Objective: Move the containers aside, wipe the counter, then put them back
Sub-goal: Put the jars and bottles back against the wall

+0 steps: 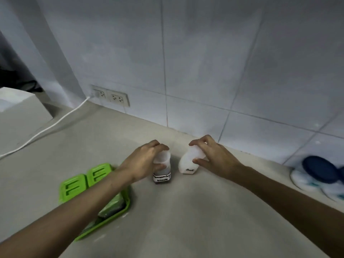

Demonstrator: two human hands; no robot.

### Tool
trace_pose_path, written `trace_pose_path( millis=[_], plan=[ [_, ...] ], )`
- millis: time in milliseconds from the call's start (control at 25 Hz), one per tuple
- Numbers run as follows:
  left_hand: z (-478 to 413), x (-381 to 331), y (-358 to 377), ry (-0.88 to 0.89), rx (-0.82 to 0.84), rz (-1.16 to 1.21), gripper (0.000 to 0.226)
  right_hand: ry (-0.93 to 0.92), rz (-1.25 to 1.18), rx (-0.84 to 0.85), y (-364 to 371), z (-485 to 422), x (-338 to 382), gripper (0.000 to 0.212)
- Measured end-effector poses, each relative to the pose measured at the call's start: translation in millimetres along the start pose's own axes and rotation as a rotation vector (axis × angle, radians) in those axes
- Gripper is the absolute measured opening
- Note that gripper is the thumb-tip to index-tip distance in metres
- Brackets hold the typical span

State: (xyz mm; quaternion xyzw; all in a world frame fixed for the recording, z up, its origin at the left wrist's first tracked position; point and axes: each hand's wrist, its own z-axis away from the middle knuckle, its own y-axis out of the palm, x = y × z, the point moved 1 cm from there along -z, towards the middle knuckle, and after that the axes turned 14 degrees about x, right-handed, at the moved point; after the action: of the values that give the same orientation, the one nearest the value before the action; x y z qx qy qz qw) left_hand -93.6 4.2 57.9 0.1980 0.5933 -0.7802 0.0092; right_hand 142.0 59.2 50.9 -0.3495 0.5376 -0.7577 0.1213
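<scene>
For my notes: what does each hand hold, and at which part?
The left hand grips the dark-filled jar around its lid; the right hand grips the salt container by its upper part.

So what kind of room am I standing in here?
Most likely a home kitchen: a pale counter against a tiled wall with sockets, and your hands on small jars, one labelled Salt.

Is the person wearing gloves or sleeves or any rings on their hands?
No gloves and no sleeves show. The left hand and right hand are bare, and both forearms are bare right down to the picture's edge. No watch or bracelet shows on either wrist, and I see no rings on the fingers that show.
</scene>
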Motion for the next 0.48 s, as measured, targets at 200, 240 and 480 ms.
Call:
trace_pose_path(
  millis=[200,240,480],
  plan=[
    [-82.2,-99.0,17.6,0.123,0.117,0.029,0.051,0.224,0.102,-0.023,-43.0,84.4,-103.5,0.048],
    [-99.1,-121.7,22.6,0.146,0.124,0.032,0.052,0.277,0.103,-0.051,-50.8,98.9,-122.4,0.049],
    [-175.6,-233.4,44.2,0.225,0.104,-0.091,0.045,0.417,0.088,-0.118,-71.7,144.1,-195.7,0.051]
  ],
)
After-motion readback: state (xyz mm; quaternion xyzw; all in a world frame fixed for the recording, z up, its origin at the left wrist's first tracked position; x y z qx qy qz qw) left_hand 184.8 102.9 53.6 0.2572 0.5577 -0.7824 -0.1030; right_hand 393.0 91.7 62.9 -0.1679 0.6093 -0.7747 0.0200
